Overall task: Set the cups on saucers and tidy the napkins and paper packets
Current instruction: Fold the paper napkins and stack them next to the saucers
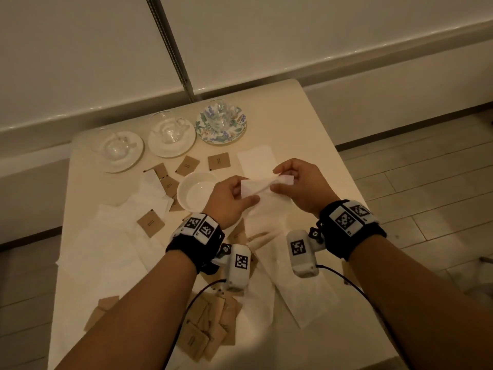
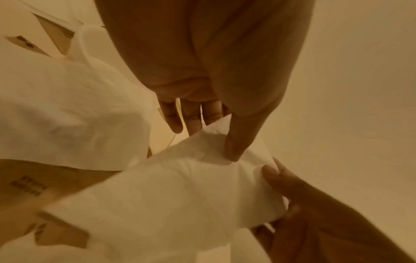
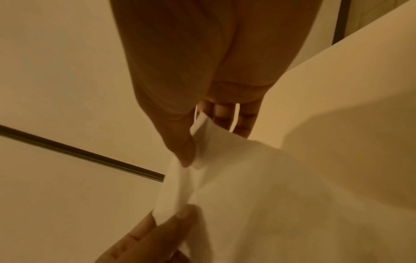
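- Head view: my left hand (image 1: 229,198) and my right hand (image 1: 301,188) each pinch one end of a white napkin (image 1: 262,186), thumb against fingers, and hold it lifted above the middle of the desk (image 1: 298,129).
- Head view: along the desk's far edge stand three saucers. A clear glass cup (image 1: 116,145) sits on the left white saucer (image 1: 134,156), a second glass cup (image 1: 170,129) on the middle white saucer (image 1: 186,145), and a third glass cup (image 1: 220,114) on the floral saucer (image 1: 236,129).
- Head view: a white bowl (image 1: 196,192) rests just left of my left hand. A flat napkin (image 1: 256,158) lies beyond my hands, and loose napkins (image 1: 106,236) spread toward the left edge.
- Head view: brown paper packets (image 1: 219,161) lie scattered near the saucers, and a pile of packets (image 1: 210,324) sits near the front edge between my forearms.
- Left wrist view: my left thumb (image 2: 236,142) presses into the napkin (image 2: 180,195), the other fingers (image 2: 191,117) behind it; my right hand's fingers (image 2: 292,186) grasp the sheet's opposite edge.
- Right wrist view: my right thumb (image 3: 180,142) pinches a folded corner of the napkin (image 3: 258,195), and my left hand's fingers (image 3: 157,234) grip the lower end of the sheet.
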A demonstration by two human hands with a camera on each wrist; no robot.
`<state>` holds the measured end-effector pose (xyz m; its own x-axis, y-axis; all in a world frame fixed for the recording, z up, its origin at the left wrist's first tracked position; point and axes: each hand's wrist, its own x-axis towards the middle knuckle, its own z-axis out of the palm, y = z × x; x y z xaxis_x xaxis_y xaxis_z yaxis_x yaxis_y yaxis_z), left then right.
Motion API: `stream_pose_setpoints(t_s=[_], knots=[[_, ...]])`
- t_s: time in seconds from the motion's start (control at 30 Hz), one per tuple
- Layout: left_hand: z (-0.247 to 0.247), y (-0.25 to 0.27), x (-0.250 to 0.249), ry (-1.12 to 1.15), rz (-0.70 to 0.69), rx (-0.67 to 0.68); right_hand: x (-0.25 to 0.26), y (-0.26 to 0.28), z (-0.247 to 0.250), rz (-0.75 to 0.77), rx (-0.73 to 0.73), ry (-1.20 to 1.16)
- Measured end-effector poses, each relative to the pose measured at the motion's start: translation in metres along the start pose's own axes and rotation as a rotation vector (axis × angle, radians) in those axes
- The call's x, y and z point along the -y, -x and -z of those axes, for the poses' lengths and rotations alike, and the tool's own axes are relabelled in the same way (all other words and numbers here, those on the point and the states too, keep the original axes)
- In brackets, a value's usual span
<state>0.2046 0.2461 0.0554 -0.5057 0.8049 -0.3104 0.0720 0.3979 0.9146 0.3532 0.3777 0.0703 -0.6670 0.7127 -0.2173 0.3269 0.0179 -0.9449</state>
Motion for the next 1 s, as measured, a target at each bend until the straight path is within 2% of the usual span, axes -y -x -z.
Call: stream_pose_setpoints(t_s=[0.1, 0.17, 0.23, 0.3, 0.47, 0.53, 0.77, 0.9, 1.0], knots=[[0.008, -0.006, -0.011, 0.060, -0.022, -0.021, -0.003, -0.003, -0.001, -0.083, 0.071, -0.084], [0.012, -0.009, -0.018, 0.080, -0.041, -0.021, -0.006, -0.003, -0.002, -0.115, 0.159, -0.045], [0.015, -0.012, -0.023, 0.118, -0.055, -0.021, -0.008, -0.004, -0.004, -0.097, 0.180, 0.023], [0.016, -0.013, -0.026, 0.178, -0.044, -0.009, -0.006, -0.004, -0.004, -0.077, 0.158, 0.028], [0.022, -0.010, -0.018, 0.121, 0.069, 0.067, 0.000, -0.005, -0.005, -0.128, 0.121, -0.089], [0.024, -0.011, -0.014, 0.126, 0.076, 0.036, 0.002, -0.004, -0.005, -0.134, 0.114, -0.127], [0.031, -0.013, -0.015, 0.105, -0.031, -0.066, 0.007, -0.004, -0.005, -0.133, 0.037, -0.151], [0.036, -0.012, -0.016, 0.013, -0.124, -0.064, 0.011, -0.005, -0.007, -0.061, 0.009, -0.084], [0.036, -0.012, -0.016, -0.037, -0.118, -0.111, 0.013, -0.006, -0.009, -0.003, -0.013, -0.014]])
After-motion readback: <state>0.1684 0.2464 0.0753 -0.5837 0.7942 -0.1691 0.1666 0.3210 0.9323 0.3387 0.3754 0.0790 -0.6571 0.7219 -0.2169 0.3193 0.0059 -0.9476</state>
